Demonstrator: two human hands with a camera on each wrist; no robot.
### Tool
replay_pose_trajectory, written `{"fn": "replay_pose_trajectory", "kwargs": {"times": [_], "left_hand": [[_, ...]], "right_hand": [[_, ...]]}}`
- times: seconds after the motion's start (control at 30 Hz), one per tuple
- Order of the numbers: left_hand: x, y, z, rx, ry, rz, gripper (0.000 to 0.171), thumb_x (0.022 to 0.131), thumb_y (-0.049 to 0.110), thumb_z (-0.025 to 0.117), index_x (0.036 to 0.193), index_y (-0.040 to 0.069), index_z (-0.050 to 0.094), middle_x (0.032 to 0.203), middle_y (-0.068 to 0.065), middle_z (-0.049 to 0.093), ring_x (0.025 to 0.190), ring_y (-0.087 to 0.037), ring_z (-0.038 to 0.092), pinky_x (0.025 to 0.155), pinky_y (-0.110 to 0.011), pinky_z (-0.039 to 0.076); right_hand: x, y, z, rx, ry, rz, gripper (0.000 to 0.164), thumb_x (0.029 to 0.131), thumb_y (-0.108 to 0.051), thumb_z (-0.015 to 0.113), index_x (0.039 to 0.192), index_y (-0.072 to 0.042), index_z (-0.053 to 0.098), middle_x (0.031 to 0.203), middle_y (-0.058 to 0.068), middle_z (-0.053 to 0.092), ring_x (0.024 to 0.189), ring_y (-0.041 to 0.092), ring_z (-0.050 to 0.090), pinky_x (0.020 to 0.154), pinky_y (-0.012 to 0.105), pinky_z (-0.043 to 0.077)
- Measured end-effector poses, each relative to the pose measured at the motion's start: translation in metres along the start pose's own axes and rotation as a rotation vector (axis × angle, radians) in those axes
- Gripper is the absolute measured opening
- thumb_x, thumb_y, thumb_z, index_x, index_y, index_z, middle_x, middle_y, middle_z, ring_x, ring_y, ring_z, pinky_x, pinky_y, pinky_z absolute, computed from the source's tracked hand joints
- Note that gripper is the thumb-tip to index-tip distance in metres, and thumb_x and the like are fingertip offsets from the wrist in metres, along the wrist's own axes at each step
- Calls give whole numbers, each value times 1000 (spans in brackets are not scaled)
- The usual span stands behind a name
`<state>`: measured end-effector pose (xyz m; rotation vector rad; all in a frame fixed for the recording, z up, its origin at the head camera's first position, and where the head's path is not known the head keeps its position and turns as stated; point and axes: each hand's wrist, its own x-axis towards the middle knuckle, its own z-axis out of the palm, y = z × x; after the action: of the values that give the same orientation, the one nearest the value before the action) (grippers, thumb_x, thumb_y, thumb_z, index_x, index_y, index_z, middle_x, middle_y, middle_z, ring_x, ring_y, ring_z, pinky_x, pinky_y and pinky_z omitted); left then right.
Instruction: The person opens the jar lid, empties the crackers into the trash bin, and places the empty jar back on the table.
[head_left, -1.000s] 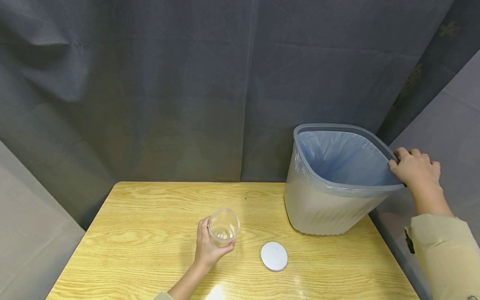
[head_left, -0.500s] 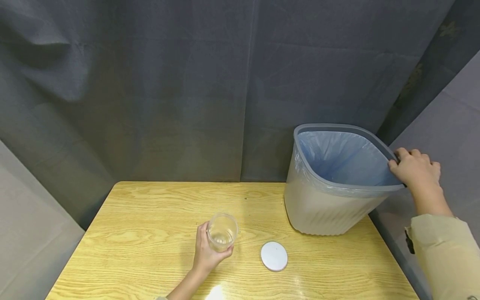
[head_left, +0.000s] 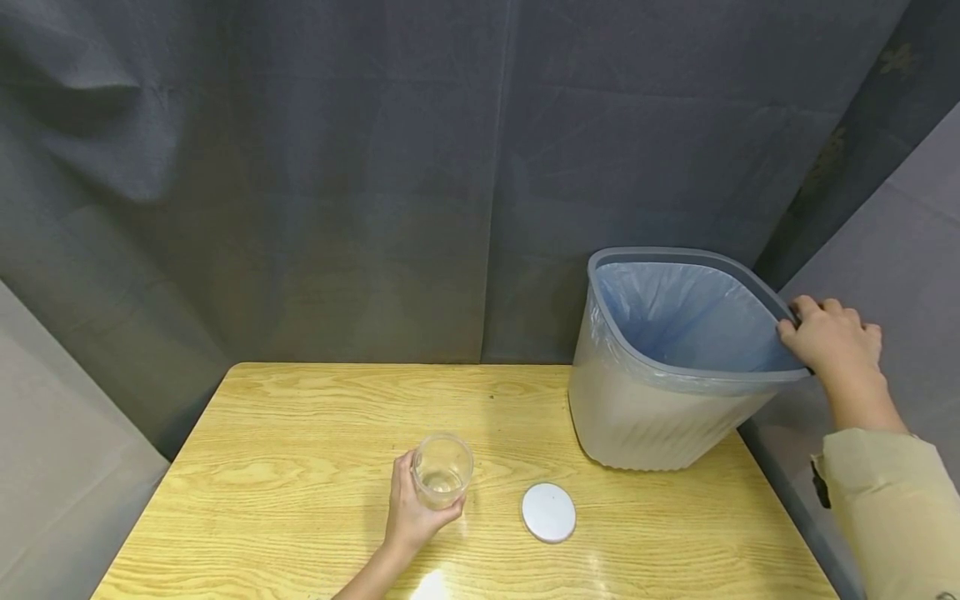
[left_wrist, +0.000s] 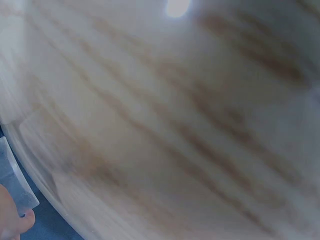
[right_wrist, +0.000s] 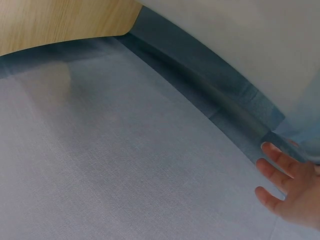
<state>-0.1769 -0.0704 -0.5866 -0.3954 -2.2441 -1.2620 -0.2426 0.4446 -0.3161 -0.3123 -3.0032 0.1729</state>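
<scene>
A clear cup (head_left: 450, 450) stands upright in my left hand (head_left: 411, 515), fingers and thumb curled around its side, over the table's front middle. In the left wrist view only part of the clear cup (left_wrist: 17, 180) and some fingers (left_wrist: 27, 220) show at the corner. On the right, a pale wastebasket (head_left: 645, 421) with a grey rim and a bluish plastic liner (head_left: 682, 312) leans to the right. My right hand (head_left: 836, 337) grips its rim at the right corner. The right wrist view shows several fingers (right_wrist: 272, 172) spread outside the wastebasket (right_wrist: 260, 45).
A round white disc (head_left: 548, 512) lies on the wood-grain table (head_left: 300, 467) between the cup and the wastebasket. Dark grey cloth (head_left: 360, 183) hangs behind the table. Lighter grey panels (head_left: 60, 467) flank both sides. The table's right edge runs beneath the right arm.
My left hand has drawn the cup slightly toward me and a little left. The right hand and the wastebasket keep their place.
</scene>
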Motion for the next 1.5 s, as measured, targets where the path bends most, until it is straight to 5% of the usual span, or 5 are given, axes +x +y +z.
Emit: {"fn": "replay_pose_trajectory", "kwargs": {"times": [0.83, 1.5], "left_hand": [[-11, -9, -1, -49, -14, -143, 95, 52, 21, 87, 128, 3, 32, 118, -20, 45, 107, -38, 49, 86, -56, 46], [-9, -5, -16, -90, -155, -321, 105, 54, 43, 85, 133, 8, 27, 129, -17, 40, 116, -43, 43, 91, -61, 39]], "right_hand": [[0, -2, 0, 1, 0, -4, 53, 95, -32, 34, 131, 8, 26, 123, 40, 22, 107, 57, 19, 85, 71, 18], [1, 0, -1, 3, -11, -6, 56, 96, -34, 32, 133, 8, 24, 125, 40, 21, 108, 57, 18, 85, 71, 18]]}}
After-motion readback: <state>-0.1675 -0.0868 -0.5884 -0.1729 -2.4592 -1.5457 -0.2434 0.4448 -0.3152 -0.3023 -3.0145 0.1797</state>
